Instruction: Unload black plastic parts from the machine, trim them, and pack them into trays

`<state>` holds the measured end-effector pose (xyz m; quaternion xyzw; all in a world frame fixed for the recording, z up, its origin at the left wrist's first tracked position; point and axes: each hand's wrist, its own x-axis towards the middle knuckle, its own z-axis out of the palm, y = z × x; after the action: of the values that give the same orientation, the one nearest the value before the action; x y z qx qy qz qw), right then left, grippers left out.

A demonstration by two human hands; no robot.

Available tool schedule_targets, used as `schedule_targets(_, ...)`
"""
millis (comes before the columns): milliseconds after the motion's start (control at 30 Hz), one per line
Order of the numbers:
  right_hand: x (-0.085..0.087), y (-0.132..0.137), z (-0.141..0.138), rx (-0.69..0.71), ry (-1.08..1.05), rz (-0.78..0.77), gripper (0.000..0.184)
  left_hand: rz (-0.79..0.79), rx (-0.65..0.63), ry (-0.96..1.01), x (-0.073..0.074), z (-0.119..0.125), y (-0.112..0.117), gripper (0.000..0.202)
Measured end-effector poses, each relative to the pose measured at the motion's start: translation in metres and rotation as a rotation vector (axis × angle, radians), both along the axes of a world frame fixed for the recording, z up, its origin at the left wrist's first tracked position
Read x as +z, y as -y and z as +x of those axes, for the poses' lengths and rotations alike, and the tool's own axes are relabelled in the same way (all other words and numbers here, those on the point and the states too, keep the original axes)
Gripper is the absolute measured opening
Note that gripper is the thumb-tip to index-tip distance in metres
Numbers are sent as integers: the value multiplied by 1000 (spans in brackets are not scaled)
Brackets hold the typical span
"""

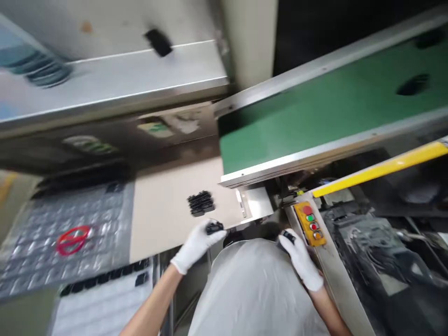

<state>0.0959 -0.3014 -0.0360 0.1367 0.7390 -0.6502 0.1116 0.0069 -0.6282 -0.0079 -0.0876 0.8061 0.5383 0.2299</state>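
Holding in left hand: the white-gloved left hand (196,245) is pinching a small black part (214,227) at its fingertips, with the fingers closed together, seemingly keeping the part clear of the palm.

Holding in right hand: the white-gloved right hand (300,259) is closing on a second black part (289,238) in much the same way, though blur is hiding which fingers are pressing on it.

Nearest the hands: a stack of black parts (200,203) is sitting on a beige board (161,224) just ahead of the left hand, probably kept there for easy reach.

Conveyor: a green conveyor belt (315,112) is stretching away between steel side rails, and its near end is meeting the board, perhaps so that parts can pass between them. Dark shapes (415,84) are lying on the belt, too blurred to name.

Controls: a yellow control box (310,224) with green, red and orange buttons is sitting on the steel frame (336,284) beside the right hand, likely mounted there for quick reach.

Left side: a row of black parts (105,275) is lying along a white tray (101,310), near a grey blister tray (38,252) marked with a red ring (73,240).
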Motion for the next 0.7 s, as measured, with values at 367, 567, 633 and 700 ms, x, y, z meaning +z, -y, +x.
schedule_targets(367,-50,393,-171,1155,-288,723,18,-325,128,-67,-125,-27,302,44)
schedule_targets(567,-71,456,-175,1223,-230,843,22,-490,-4,-116,-126,-35,337,45)
schedule_targets(633,-61,431,-170,1142,-253,858,32,-541,-2,-168,-113,-29,321,56)
schedule_targets(700,-51,393,-165,1006,-247,909,34,-572,5,-229,-100,-24,290,51)
